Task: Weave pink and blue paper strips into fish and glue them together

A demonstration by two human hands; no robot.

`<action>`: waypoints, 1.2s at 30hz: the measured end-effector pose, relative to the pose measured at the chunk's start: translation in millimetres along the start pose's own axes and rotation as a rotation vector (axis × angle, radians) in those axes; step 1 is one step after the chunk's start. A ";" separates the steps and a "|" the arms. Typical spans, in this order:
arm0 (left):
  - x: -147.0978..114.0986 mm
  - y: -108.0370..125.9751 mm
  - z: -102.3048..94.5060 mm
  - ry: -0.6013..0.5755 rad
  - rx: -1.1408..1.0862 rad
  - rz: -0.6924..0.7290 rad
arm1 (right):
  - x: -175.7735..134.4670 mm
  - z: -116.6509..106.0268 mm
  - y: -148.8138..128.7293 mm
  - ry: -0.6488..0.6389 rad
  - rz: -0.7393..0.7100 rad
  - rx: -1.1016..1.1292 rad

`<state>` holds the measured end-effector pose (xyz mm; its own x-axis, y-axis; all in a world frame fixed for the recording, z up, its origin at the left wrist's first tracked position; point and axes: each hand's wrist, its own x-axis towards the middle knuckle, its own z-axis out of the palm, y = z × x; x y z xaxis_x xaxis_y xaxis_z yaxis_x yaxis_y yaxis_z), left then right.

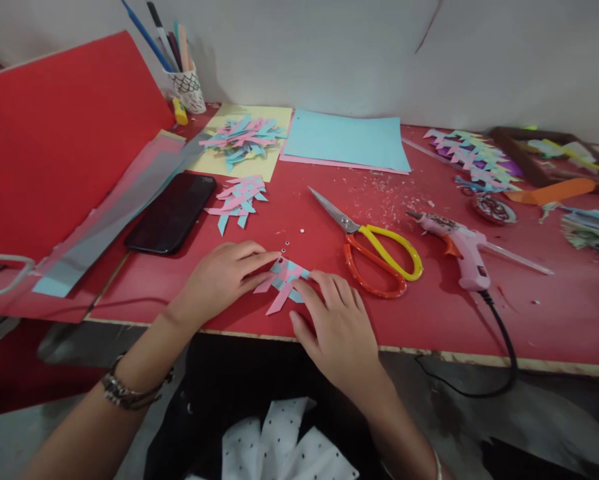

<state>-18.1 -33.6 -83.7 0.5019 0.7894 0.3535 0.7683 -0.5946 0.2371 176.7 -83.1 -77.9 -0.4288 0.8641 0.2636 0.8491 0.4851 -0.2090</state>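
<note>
My left fingers (pixel 259 261): narrow and flat, index stretched out, its tip pressing the upper left edge of the woven paper piece (pixel 285 280); nothing is gripped, only pinned

My right fingers (pixel 313 288): curled low, tips resting on the right side of the same piece; thumb tucked near the table edge; pressing, not pinching, as far as I can tell

My left hand (pixel 224 277): palm down on the red table (pixel 529 313), a bracelet (pixel 129 393) on the wrist

My right hand (pixel 337 327): palm down too, just beside the left, the paper between them

Woven paper piece: pink and blue strips interlaced, lying flat near the front edge of the table, loose pink ends fanning toward me

How it should handle: very light, thin and floppy; I judge the weave could slide apart or crease if lifted by one strip (the ends look unglued); best taken at the woven middle, with flat fingers on both sides

Just beyond: three tiny white beads or eyes (pixel 285 241), too small to say which

Further left: another woven piece (pixel 239 199); a dark phone (pixel 172 213); sheets of card leaning against a red board (pixel 64 133)

Further right: scissors (pixel 374 250) with yellow and orange handles, lying open; a pink glue gun (pixel 459 247), cord trailing off the edge

Back: a heap of cut strips (pixel 244 137) on yellow paper; a blue sheet (pixel 344 140); a pen cup (pixel 187 87)
</note>
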 end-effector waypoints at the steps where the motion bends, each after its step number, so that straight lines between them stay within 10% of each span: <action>1: 0.0 0.1 0.3 -0.011 -0.009 -0.003 | -0.2 0.0 0.0 0.001 -0.001 0.001; 36: 2.1 -0.5 0.0 -0.038 0.016 0.052 | 1.7 -1.9 -0.8 -0.040 0.030 0.031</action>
<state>-17.4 -31.6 -83.1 0.5559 0.7626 0.3308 0.7467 -0.6330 0.2045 175.9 -82.2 -75.5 -0.4157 0.8828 0.2190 0.8521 0.4622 -0.2457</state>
